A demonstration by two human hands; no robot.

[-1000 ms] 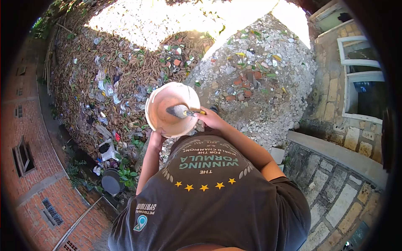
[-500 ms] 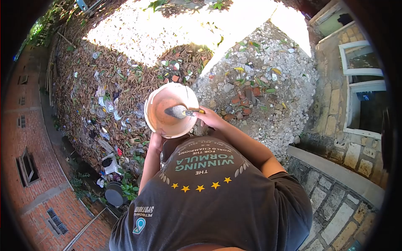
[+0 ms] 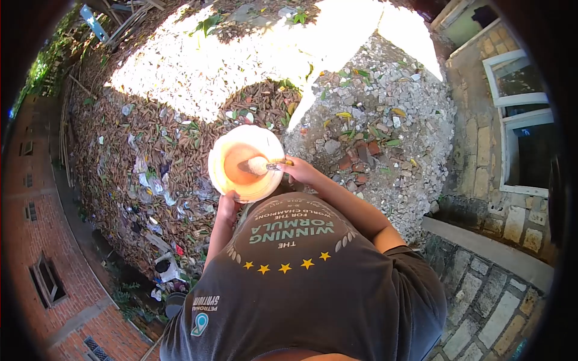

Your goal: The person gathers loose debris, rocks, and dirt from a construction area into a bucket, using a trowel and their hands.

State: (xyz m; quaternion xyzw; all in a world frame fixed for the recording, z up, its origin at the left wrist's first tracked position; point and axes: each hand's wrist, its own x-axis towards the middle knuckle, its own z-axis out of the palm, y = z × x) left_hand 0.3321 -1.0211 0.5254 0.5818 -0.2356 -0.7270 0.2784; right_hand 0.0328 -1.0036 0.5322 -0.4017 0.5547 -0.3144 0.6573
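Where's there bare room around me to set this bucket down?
Barest: the concrete ledge on your right, bordered by stone blockwork, though narrow. A pebbly dirt patch lies between the bucket and the broken bricks. Crowded: leaf litter and plastic scraps on your left, rubble on your right. Glare obscures the sunlit ground ahead.

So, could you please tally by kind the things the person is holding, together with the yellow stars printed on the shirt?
Bucket: 1
Trowel: 1
Yellow stars: 5
Total: 7
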